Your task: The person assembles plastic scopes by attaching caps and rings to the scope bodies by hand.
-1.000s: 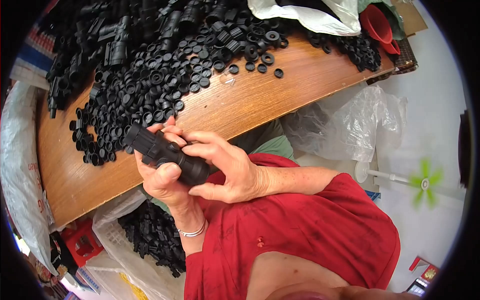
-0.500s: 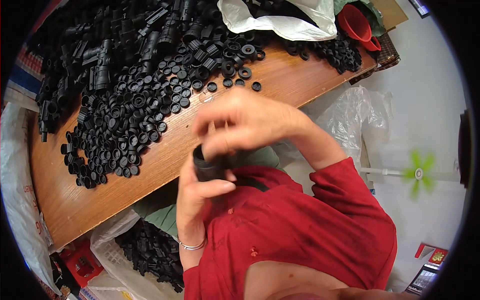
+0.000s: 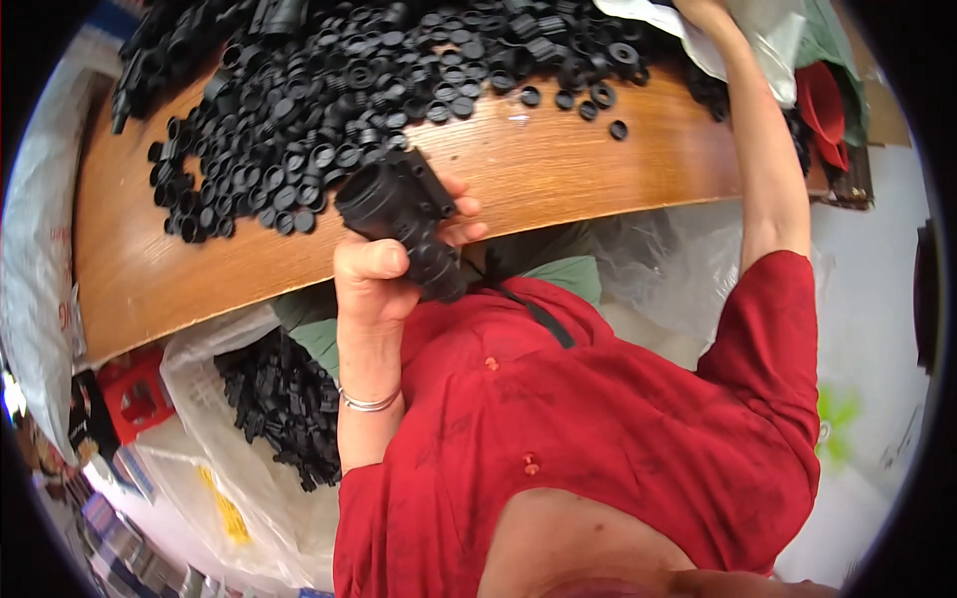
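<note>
My left hand (image 3: 367, 274) is closed around a black plastic scope-shaped tube (image 3: 404, 224), tilted just past the table's near edge. Its wide hollow end points up and left, and a flat rail runs along its side. My right arm stretches far out to the back right. There my right hand (image 3: 706, 14) is at the white plastic bag (image 3: 763, 55), its fingers cut off by the top of the picture. Closest to the tube on the table lies a heap of small round black caps (image 3: 299, 164).
Black rings (image 3: 602, 96) lie on the wooden table (image 3: 678, 164). More black tubes (image 3: 184, 40) are piled at the far left. A red funnel-like container (image 3: 822, 105) stands at the right end. Below the table, a lined basket (image 3: 189, 349) holds black parts (image 3: 289, 409).
My right hand has left the mouth of the tube and reached to the white bag. My left hand has raised and tilted the tube. The view has shifted.
</note>
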Action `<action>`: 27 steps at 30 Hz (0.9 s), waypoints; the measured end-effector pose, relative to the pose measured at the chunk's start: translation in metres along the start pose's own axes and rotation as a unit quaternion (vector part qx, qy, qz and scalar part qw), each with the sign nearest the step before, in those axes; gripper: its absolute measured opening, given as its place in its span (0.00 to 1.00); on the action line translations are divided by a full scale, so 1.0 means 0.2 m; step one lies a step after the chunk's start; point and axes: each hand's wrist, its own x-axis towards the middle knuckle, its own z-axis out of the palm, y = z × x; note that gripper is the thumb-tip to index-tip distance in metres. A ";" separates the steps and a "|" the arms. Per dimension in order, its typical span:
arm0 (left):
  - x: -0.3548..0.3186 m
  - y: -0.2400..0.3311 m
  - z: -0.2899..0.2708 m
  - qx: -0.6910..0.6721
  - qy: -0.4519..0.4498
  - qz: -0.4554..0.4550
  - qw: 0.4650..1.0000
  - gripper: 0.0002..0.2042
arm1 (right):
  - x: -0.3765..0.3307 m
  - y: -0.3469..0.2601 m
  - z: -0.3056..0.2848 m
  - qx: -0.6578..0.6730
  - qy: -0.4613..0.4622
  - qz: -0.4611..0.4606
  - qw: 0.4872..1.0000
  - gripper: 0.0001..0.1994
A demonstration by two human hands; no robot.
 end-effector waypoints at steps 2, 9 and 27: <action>-0.01 0.00 -0.02 -0.010 0.007 0.010 1.000 0.45 | 0.07 -0.01 0.08 0.031 -0.029 0.014 0.999 0.16; 0.00 0.01 -0.02 -0.103 -0.064 -0.082 0.989 0.35 | 0.41 0.31 0.46 -0.026 0.021 -0.071 0.997 0.24; 0.04 0.00 0.00 -0.024 -0.132 -0.136 0.982 0.39 | 0.31 -0.16 0.20 0.029 0.101 -0.193 0.976 0.20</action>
